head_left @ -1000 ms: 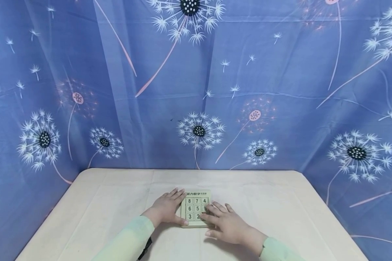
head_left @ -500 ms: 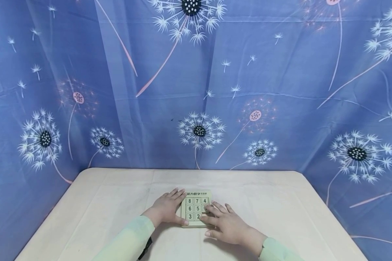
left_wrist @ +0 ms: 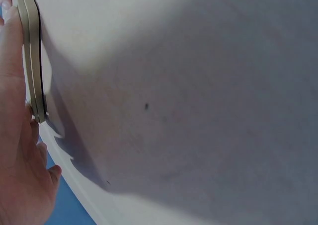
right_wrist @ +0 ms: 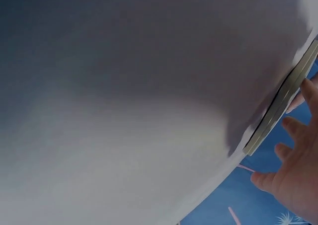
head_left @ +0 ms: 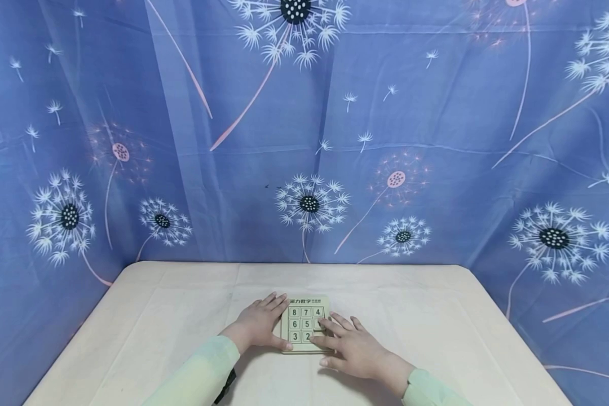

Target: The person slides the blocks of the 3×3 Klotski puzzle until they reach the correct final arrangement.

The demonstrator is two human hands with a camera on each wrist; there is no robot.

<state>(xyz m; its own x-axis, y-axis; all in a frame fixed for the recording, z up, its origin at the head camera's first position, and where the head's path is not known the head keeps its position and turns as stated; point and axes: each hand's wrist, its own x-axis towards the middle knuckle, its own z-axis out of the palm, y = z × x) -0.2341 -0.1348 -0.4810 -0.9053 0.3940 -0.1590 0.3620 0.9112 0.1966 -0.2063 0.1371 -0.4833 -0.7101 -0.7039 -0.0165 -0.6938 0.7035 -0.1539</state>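
A pale green-yellow sliding number puzzle (head_left: 304,349) lies flat on the table in front of me. Its top two rows read 8, 7, 4 and 6, 5 and a partly covered tile; below them are 3 and 2. My left hand (head_left: 259,324) holds the puzzle's left side, thumb at the near corner and fingers at the far one. On the other side, my right hand (head_left: 357,351) has its fingers spread, with fingertips over the right-hand tiles. They hide part of the lower right corner. Both wrist views show the puzzle's edge (left_wrist: 34,56) side-on beside the fingers.
A cream-covered table (head_left: 182,293) extends around the puzzle. Blue cloth (head_left: 243,214) with a dandelion print hangs behind it and along both sides. Something black (head_left: 226,388) shows beside the left sleeve (head_left: 198,369).
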